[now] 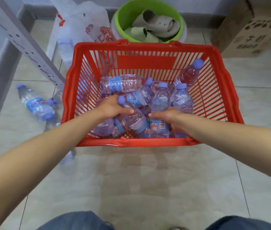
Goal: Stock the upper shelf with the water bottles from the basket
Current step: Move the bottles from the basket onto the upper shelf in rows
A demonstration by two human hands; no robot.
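Inside the red basket (88,52), the left hand (110,107) curls around a slanted water bottle (134,118), while the right hand (171,118) clasps an upright bottle (159,125) beside it.

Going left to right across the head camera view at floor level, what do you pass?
Grey shelf upright → loose water bottles on the floor → red basket holding bottles and both hands → cardboard box.

Basket (148,143) on the floor (148,180), bottles (160,100) piled inside. Behind it, a basin (123,27) holding slippers (156,25); box (251,30) behind right; shelf post (23,42) and loose bottles (35,103) left.
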